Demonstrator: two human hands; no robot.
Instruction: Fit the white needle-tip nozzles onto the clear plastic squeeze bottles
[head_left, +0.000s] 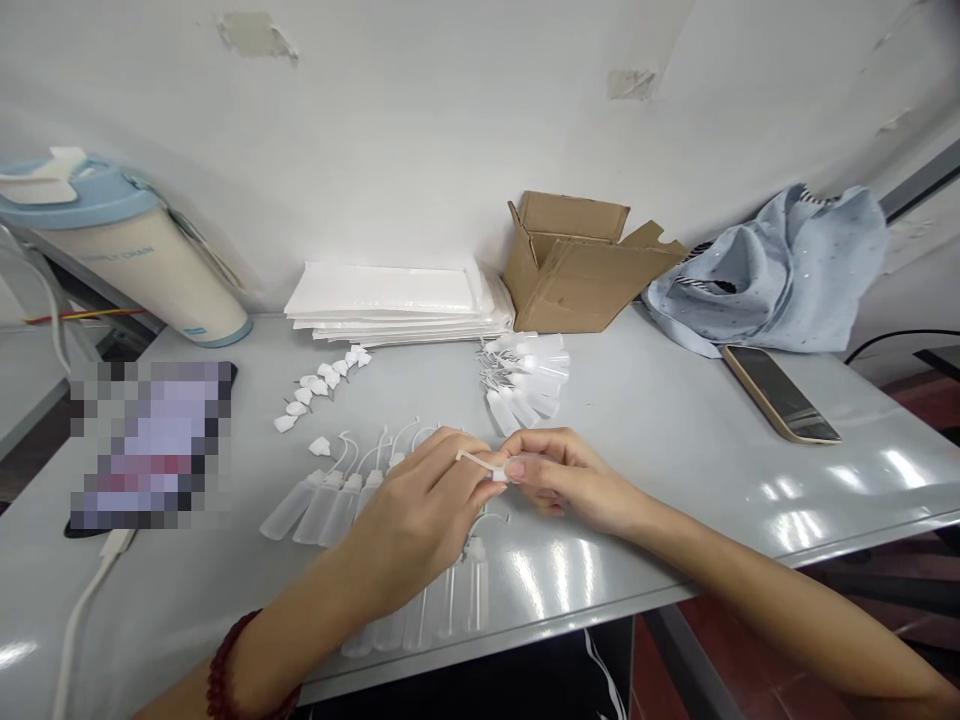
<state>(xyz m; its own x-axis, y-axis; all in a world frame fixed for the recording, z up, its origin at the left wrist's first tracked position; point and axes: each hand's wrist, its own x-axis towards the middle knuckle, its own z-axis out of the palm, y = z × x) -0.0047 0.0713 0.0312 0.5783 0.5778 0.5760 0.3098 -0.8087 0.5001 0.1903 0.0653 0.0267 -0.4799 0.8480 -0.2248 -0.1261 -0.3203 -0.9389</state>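
Observation:
Both hands meet above the middle of the grey table. My left hand (431, 500), with a dark red bead bracelet at its wrist, is closed on a small white cap piece (499, 474) with a thin curved strap (476, 459). Fingertips of my right hand (559, 475) pinch the same piece from the right; whatever lies under it is hidden by the fingers. Translucent small bottles (289, 508) with strapped caps lie in a row left of and beneath my left hand, with several more (476, 595) near the front edge. Small white tips (319, 446) lie behind them.
Behind the hands lies a pile of capped bottles (536, 370). White padded envelopes (397, 295) and an open cardboard box (592, 270) stand by the wall. A tumbler (157, 260) and phone (161, 440) are left; another phone (780, 390) and blue cloth bag (787, 270) are right.

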